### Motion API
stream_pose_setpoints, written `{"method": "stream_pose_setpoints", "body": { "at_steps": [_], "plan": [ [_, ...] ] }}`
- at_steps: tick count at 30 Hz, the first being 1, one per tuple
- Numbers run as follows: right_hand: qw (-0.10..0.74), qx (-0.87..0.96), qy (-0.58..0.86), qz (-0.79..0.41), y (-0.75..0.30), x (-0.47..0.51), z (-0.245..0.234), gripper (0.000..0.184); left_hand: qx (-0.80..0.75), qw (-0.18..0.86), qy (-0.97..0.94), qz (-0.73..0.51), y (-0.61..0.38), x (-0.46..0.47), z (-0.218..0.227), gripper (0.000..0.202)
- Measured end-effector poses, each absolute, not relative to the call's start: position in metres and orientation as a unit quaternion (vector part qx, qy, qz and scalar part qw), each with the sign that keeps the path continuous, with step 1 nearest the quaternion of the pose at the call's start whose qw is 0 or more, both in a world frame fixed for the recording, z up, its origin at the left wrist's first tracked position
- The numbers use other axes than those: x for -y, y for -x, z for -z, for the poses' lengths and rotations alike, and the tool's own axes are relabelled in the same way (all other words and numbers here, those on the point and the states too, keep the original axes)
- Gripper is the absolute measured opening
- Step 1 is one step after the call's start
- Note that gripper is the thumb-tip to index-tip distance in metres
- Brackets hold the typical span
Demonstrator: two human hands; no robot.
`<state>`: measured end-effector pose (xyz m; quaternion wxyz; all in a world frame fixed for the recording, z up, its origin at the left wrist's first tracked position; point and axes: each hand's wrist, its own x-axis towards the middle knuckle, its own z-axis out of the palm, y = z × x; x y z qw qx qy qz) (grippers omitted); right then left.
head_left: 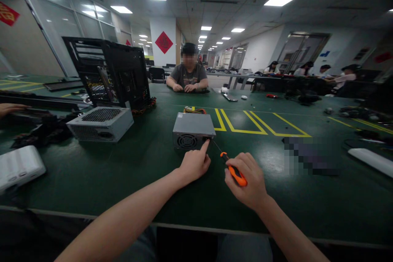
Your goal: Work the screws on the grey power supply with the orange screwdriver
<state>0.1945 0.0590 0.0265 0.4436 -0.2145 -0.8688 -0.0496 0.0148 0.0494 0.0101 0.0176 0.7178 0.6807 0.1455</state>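
A grey computer power supply (194,125) with a round fan grille stands on the green table in front of me. My left hand (195,163) reaches to its near face, the index finger stretched out against the lower right part and the other fingers curled. I see nothing held in that hand. An orange and black screwdriver (238,175) is wrapped in my right hand (248,176), its thin shaft slanting up and left. The tip ends close to the right side of the power supply, beside my left fingertip; I cannot tell whether it touches a screw.
To the left are a second power supply (101,125), an open black computer case (116,73) and a white box-like device (21,168). Another person's hand (12,108) shows at the left edge. A person (189,73) sits opposite. A blurred dark item (307,157) lies right.
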Motion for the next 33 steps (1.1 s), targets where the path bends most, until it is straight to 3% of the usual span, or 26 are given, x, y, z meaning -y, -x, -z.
{"method": "stream_pose_setpoints", "body": {
  "at_steps": [9, 18, 25, 33],
  "plan": [
    [0.407, 0.871, 0.268, 0.063, -0.204, -0.059, -0.016, 0.020, -0.671, 0.018, -0.727, -0.146, -0.013, -0.049, -0.012, 0.061],
    [0.389, 0.889, 0.235, 0.054, -0.199, -0.052, -0.020, 0.011, -0.676, 0.020, -0.723, -0.141, -0.014, -0.049, -0.012, 0.060],
    [0.405, 0.868, 0.286, 0.022, -0.200, -0.052, -0.010, 0.022, -0.673, 0.013, -0.724, -0.151, -0.013, -0.049, -0.010, 0.059],
    [0.375, 0.892, 0.242, 0.078, -0.193, -0.045, -0.016, 0.013, -0.683, 0.022, -0.716, -0.146, -0.014, -0.050, -0.010, 0.061]
  ]
}}
